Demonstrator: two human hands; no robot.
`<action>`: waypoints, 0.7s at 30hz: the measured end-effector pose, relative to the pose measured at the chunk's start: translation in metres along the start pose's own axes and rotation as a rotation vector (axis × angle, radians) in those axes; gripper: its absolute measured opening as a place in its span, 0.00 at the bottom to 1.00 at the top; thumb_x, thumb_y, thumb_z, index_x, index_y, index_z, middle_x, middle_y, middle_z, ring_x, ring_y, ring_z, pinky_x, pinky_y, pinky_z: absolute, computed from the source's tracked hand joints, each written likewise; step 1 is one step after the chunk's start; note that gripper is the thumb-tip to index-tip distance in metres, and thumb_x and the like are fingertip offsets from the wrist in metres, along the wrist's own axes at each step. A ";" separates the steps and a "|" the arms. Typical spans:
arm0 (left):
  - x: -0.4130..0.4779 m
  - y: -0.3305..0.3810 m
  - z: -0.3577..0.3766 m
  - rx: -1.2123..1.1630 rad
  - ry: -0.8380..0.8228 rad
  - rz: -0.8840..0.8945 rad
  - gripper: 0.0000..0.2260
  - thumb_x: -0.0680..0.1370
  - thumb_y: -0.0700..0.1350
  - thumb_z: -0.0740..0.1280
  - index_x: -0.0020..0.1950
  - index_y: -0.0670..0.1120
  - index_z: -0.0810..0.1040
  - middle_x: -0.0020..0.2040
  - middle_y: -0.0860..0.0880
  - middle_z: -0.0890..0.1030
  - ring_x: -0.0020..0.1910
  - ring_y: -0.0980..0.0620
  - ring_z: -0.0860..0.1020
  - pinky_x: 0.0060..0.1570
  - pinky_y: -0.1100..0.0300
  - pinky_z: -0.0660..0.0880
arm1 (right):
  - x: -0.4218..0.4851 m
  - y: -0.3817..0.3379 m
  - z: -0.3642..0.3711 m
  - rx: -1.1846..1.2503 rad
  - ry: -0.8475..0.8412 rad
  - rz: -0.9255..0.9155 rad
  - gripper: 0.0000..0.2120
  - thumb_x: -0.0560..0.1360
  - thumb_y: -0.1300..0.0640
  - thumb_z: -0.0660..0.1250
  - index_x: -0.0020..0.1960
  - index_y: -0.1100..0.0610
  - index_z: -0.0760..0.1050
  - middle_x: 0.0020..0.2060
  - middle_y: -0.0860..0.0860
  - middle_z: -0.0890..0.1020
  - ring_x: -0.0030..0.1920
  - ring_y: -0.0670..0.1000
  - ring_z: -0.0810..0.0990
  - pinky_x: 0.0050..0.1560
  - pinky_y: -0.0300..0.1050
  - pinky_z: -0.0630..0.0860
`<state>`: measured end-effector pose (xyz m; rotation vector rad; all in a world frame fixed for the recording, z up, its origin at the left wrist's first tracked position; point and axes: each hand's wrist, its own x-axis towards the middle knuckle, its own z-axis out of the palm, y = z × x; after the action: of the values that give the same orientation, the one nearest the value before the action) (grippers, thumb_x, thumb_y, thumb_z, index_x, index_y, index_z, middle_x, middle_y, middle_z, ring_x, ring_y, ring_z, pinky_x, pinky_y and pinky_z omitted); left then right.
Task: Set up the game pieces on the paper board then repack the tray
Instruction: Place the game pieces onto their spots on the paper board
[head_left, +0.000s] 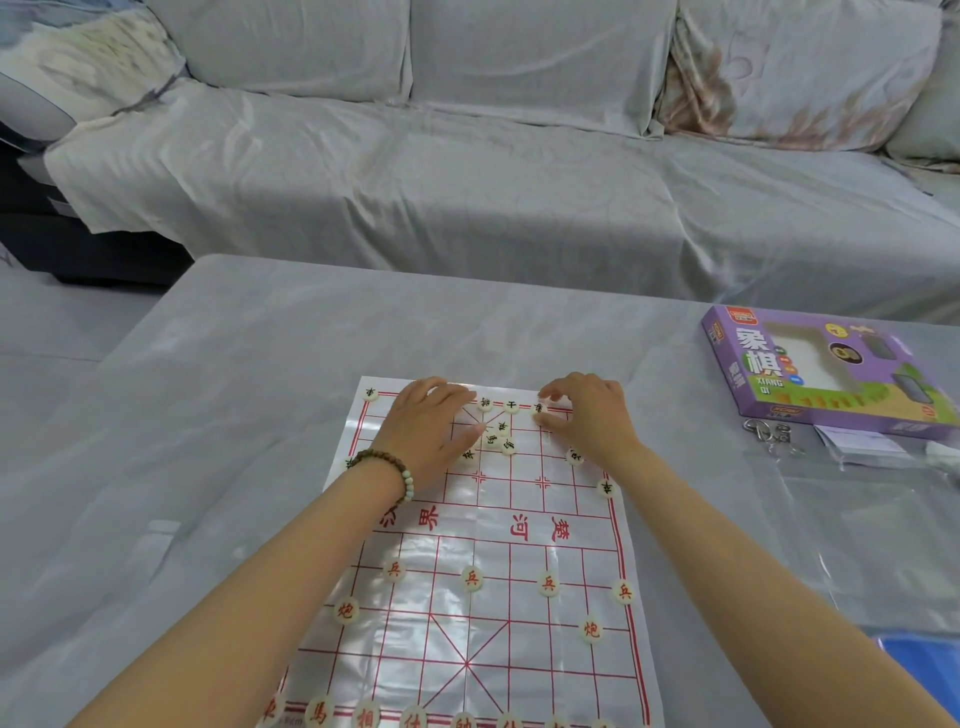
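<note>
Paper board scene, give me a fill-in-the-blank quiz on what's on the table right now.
1. The pieces on the near half of the board carry ___ characters.
2. The bracelet sits on the ___ wrist.
3. The box lying right of the board is ___.
4. The left hand and right hand are at the board's ___ edge.
Missing words: red; left; purple; far.

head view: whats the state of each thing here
paper board: spread out flat
red pieces: set in rows, near side
black pieces: some on far row, some bunched
left hand: open, over far-left pieces
right hand: pinches a black piece, far row
purple box: lies flat beside board
</note>
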<state>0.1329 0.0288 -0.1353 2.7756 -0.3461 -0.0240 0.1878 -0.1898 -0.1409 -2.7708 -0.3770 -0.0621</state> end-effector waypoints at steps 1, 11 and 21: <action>-0.004 -0.003 -0.002 -0.011 0.035 -0.012 0.23 0.78 0.60 0.56 0.69 0.51 0.67 0.68 0.54 0.68 0.70 0.53 0.59 0.70 0.58 0.52 | -0.002 -0.003 -0.001 0.016 0.018 -0.010 0.13 0.73 0.45 0.67 0.56 0.48 0.77 0.51 0.45 0.79 0.55 0.47 0.74 0.59 0.43 0.59; -0.022 0.009 0.008 0.055 0.069 -0.165 0.19 0.70 0.65 0.65 0.54 0.55 0.73 0.52 0.56 0.74 0.56 0.54 0.67 0.58 0.59 0.61 | -0.038 -0.036 0.012 0.065 0.000 -0.017 0.14 0.70 0.41 0.69 0.49 0.49 0.77 0.50 0.45 0.78 0.54 0.47 0.74 0.59 0.43 0.60; -0.026 0.006 0.004 -0.001 0.124 -0.219 0.22 0.71 0.63 0.65 0.60 0.54 0.73 0.59 0.55 0.74 0.61 0.53 0.67 0.62 0.58 0.62 | -0.042 -0.035 0.010 0.047 -0.033 -0.016 0.16 0.71 0.41 0.68 0.53 0.49 0.77 0.53 0.45 0.78 0.56 0.48 0.73 0.62 0.45 0.61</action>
<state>0.1058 0.0288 -0.1376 2.7843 -0.0102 0.0948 0.1376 -0.1655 -0.1422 -2.7253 -0.4036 -0.0118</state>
